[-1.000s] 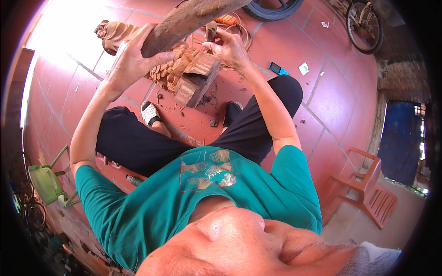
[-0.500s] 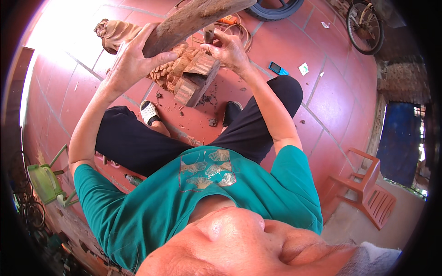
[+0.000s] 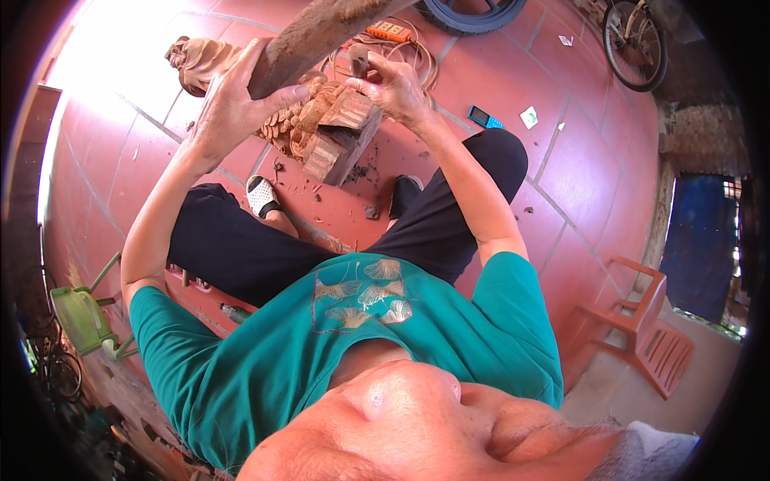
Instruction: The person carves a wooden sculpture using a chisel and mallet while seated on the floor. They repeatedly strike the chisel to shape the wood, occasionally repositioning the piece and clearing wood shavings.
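My left hand (image 3: pixel 228 100) grips the lower end of a long, curved piece of wood (image 3: pixel 321 36), its thumb stretched out to the right. The wood slants up to the right and leaves the top of the picture. My right hand (image 3: pixel 395 90) is closed in a pinch around a short brown tool with a rounded end (image 3: pixel 358 58); its kind cannot be made out. Under both hands lies a carved wooden piece (image 3: pixel 297 124) with rounded, scale-like relief. Its sawn, blocky end (image 3: pixel 325 156) points toward me. A smaller brown carved wooden piece (image 3: pixel 204 64) sits beyond my left hand.
Wood chips and dark crumbs (image 3: pixel 365 172) litter the red tiles between my feet. An orange power strip (image 3: pixel 391 32) with coiled cable lies behind my right hand. To the right are a blue phone (image 3: pixel 485 118), a plastic chair (image 3: pixel 642 329) and wheels (image 3: pixel 634 44); a green stool (image 3: pixel 84 321) stands left.
The long wood has shifted slightly up and left, uncovering more of the power strip. The tool's rounded end in my right hand shows more fully. My left hand keeps its grip.
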`<state>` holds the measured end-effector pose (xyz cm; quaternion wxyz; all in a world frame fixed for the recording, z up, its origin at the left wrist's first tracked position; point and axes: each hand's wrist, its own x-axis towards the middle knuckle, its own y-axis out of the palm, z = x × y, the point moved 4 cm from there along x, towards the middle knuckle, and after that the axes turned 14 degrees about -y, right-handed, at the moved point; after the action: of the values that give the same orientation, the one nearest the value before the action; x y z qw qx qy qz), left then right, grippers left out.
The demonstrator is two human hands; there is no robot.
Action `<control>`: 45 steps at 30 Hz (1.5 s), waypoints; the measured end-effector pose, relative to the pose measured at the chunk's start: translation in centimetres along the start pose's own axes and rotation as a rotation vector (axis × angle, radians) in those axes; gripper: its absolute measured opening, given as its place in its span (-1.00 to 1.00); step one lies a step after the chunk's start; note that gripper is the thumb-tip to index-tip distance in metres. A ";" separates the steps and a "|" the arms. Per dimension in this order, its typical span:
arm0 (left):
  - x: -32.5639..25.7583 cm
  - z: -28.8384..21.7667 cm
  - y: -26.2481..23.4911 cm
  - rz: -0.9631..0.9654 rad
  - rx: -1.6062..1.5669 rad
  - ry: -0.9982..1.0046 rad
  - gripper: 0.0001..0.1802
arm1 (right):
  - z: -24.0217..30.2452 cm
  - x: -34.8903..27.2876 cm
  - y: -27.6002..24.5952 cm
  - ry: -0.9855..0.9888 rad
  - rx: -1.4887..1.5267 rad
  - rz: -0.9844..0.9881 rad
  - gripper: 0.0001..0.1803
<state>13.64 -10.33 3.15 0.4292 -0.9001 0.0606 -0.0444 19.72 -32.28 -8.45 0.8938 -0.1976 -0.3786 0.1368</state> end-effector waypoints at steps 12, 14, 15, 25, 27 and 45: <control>0.5 1.4 1.0 -0.150 0.064 0.253 -0.29 | -0.4 -0.3 0.4 -0.098 -0.016 -0.002 -0.65; 0.0 0.0 0.4 -0.263 -0.012 0.324 -0.28 | -0.3 -0.3 0.6 -0.082 -0.026 0.010 -0.65; 0.2 0.2 0.5 -0.140 0.007 0.165 -0.15 | -0.1 -0.3 0.4 -0.086 -0.032 0.006 -0.66; 1.2 2.4 0.8 0.155 0.102 -0.107 0.10 | -0.3 -0.6 0.3 -0.074 0.002 -0.060 -0.64; 0.1 0.9 -0.1 0.020 0.014 -0.044 -0.01 | 0.2 -0.5 -0.1 -0.034 -0.052 -0.005 -0.62; -0.5 0.5 0.2 -0.214 -0.053 0.285 -0.32 | -1.0 -1.1 0.5 -0.092 -0.129 -0.006 -0.57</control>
<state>13.23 -9.99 2.69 0.3852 -0.8970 0.0259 -0.2151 19.67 -32.49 -9.96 0.8612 -0.2473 -0.4281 0.1182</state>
